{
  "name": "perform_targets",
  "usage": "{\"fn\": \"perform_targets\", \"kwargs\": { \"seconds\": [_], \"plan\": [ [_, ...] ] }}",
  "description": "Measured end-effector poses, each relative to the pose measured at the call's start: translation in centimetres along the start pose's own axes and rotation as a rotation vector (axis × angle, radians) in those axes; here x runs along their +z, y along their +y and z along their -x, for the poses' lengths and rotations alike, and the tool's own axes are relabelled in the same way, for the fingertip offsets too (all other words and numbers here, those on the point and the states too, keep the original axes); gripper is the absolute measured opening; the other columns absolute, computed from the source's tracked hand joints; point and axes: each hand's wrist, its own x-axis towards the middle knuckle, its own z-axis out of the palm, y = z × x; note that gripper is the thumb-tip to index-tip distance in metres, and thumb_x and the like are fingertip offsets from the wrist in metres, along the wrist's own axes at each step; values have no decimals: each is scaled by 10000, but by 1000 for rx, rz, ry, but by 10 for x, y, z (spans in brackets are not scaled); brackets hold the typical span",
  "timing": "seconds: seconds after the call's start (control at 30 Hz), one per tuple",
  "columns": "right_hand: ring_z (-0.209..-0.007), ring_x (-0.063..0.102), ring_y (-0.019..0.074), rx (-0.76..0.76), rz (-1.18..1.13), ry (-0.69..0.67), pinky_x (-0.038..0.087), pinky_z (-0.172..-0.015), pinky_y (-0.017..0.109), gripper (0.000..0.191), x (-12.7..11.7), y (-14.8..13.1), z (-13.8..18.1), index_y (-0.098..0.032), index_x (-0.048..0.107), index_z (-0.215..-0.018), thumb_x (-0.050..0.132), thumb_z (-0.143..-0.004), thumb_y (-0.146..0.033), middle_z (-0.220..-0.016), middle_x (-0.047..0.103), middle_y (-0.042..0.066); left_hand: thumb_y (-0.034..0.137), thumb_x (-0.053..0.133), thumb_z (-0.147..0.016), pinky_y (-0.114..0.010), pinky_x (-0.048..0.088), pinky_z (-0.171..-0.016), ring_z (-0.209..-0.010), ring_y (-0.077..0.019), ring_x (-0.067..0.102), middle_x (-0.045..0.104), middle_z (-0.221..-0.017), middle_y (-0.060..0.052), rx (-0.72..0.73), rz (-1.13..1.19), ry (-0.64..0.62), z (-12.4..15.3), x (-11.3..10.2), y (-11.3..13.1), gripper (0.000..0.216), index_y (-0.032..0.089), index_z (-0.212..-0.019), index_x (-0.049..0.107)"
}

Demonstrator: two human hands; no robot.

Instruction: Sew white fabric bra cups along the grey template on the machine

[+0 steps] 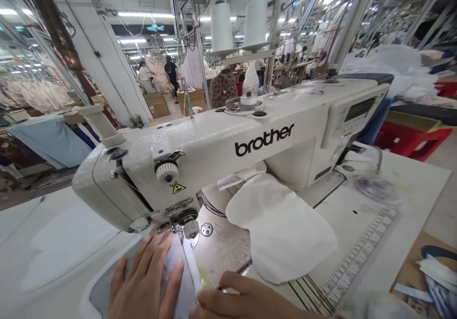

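A white sewing machine (214,143) marked "brother" spans the table. Under its needle area lies a piece of grey-and-white fabric (183,276). My left hand (146,271) rests flat on this fabric, fingers stretched toward the presser foot, whose exact contact with the cloth is hidden. At the fabric's right edge, my right hand (246,297) has its fingers curled and pinched on the border. A white cut fabric piece (285,228) with rounded ends lies on the machine bed to the right.
White thread cones (221,26) stand above the machine. A ruler scale (360,257) runs along the table's right side. Another white fabric piece (71,243) lies on the left. Scraps (435,276) sit at the lower right, and a red crate (403,140) stands behind.
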Motion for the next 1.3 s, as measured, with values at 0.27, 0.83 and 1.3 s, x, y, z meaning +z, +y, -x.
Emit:
{"fn": "perform_targets", "kwargs": {
  "seconds": [0.27, 0.83, 1.3],
  "plan": [
    [-788, 558, 92, 53, -87, -178, 381, -775, 262, 293, -33, 22, -36, -161, 615, -826, 404, -1028, -158, -795, 658, -41, 404, 294, -929, -565, 292, -1056, -949, -257, 631, 694, -875, -67, 53, 68, 3, -26, 10, -17, 382, 230, -917, 634],
    [-950, 599, 141, 79, -59, -103, 420, -856, 297, 307, -20, 22, -30, -127, 621, -999, 389, -1045, -322, -981, 686, 22, 423, 287, -915, -526, 387, -912, -781, -276, 633, 646, -676, -47, 80, 46, -71, -41, -2, -23, 445, 237, -680, 615],
    [-954, 612, 141, 115, -64, -110, 431, -830, 310, 293, -23, 19, -32, -126, 627, -987, 392, -1041, -293, -1045, 693, 22, 422, 249, -945, -467, 460, -825, -768, -267, 631, 657, -691, -70, 154, -13, 6, -41, 8, -28, 516, 225, -710, 664]
  ]
}}
